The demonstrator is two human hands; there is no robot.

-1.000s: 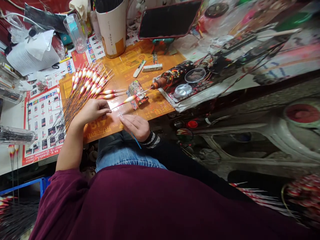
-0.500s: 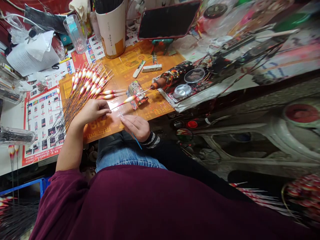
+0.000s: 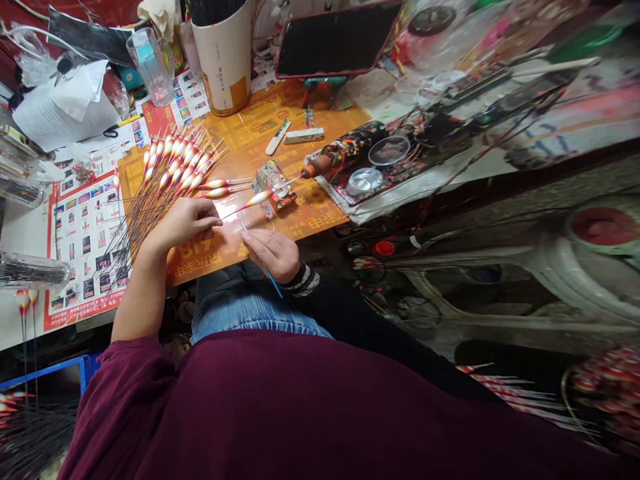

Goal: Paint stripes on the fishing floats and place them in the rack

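Observation:
My left hand [image 3: 193, 219] pinches the thin dark stem of a fishing float [image 3: 260, 199] with a white, yellow and red body. The float lies across a paint-spattered block [image 3: 275, 187], its far tip reaching the brown nose of a paint-covered rotary tool [image 3: 345, 147]. In my right hand [image 3: 275, 253] is a thin paintbrush [image 3: 273, 280] with a blue handle. Its tip is at the red stem end of the float; whether it touches, I cannot tell. Left of that lies a fan of several similar floats [image 3: 175, 160], stems toward me.
Two small clear dishes [image 3: 365, 181] stand by the tool. Behind are a phone [image 3: 340, 40] on a stand, a white tub [image 3: 223, 60] and a glass mug [image 3: 153, 67]. More floats [image 3: 530, 400] are at lower right, and a blue crate [image 3: 45, 373] is at lower left.
Almost nothing differs. The brush and my right hand have shifted very slightly; my left hand stays at the stem.

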